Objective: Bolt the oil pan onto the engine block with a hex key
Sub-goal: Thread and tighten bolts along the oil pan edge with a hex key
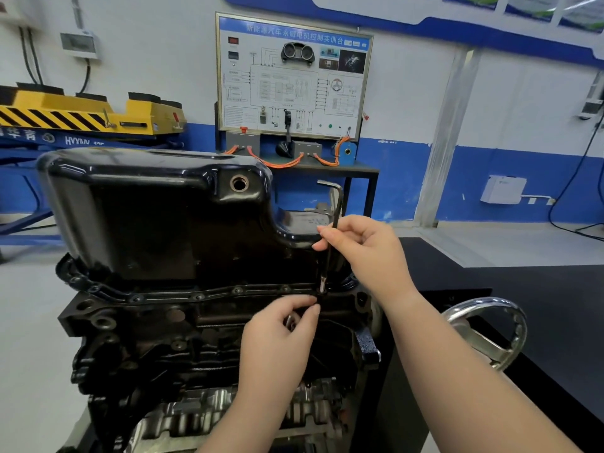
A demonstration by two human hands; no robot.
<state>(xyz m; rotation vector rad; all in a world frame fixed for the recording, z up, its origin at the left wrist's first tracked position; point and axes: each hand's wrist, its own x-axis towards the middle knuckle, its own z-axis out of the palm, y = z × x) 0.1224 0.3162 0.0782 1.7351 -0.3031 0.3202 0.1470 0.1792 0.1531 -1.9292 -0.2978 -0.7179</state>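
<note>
**Holding a hex key upright at the oil pan flange**

Head view: the right hand (369, 253) is pinching the long shank of the hex key (334, 230) between thumb and fingers (322, 245), about midway along it. The key is standing nearly upright, its short bent end pointing left at the top and its silver tip sitting down on a bolt (322, 291) in the pan's flange. The left hand (277, 335) is reaching up from below, its thumb and forefinger curling together just under that tip, against the flange edge. Whether they are pinching anything is not clear.

The black oil pan (157, 210) is sitting on top of the engine block (147, 341), its flange lying along the block's upper face, with several bolt heads showing along the near edge. A round drain hole (239, 183) is facing the camera high on the pan.

A chrome handwheel (490, 331) is showing to the right of the block, beside a dark desk (539, 289). Behind, a wiring training board (294, 76) is standing against the wall, and a yellow lift (81, 116) is sitting to the left.
</note>
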